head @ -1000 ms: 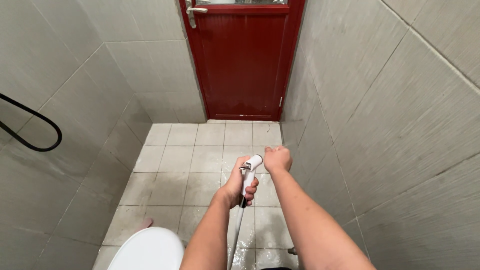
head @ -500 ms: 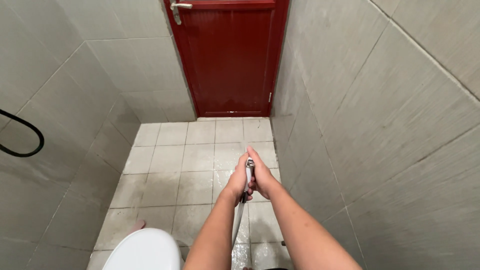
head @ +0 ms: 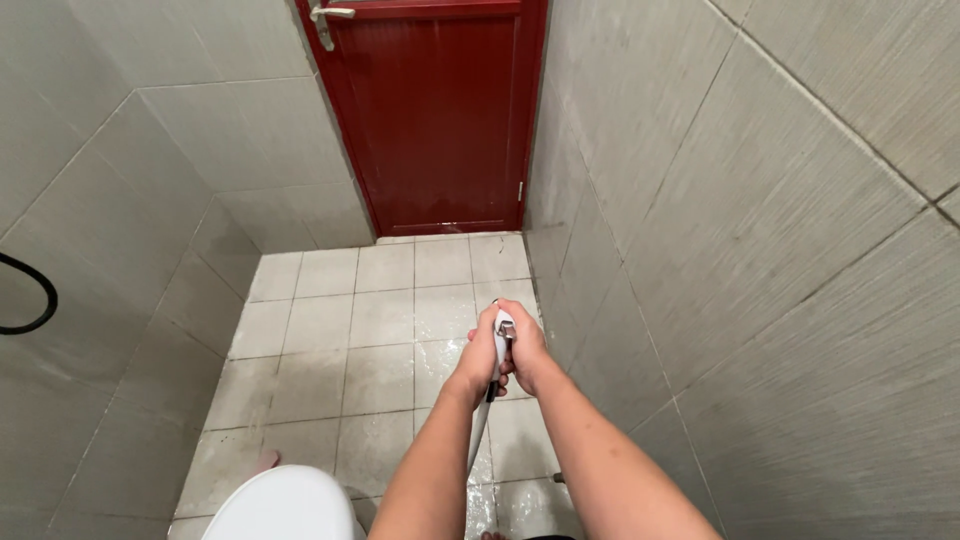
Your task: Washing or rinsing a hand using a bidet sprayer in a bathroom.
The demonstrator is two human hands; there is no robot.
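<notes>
Your left hand (head: 480, 362) and right hand (head: 527, 350), fingers wrapped tight round the smooth white plastic spray nozzle (head: 501, 335), its hose (head: 478, 430) trailing down, above wet glossy floor tiles (head: 320, 322), rounded white toilet lid (head: 285, 505) below-left, ribbed red door (head: 435, 120) ahead.

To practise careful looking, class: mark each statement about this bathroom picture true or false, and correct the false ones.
1. Both hands grip the white spray handle. True: the left hand and the right hand wrap it together.
2. The door is blue. False: it is dark red.
3. The door stands closed. True.
4. A white toilet shows at the lower left. True.
5. The floor is covered by a carpet. False: it is pale square tile, wet in places.
6. The hose runs up to the ceiling. False: it runs down from the handle, between the forearms.
</notes>
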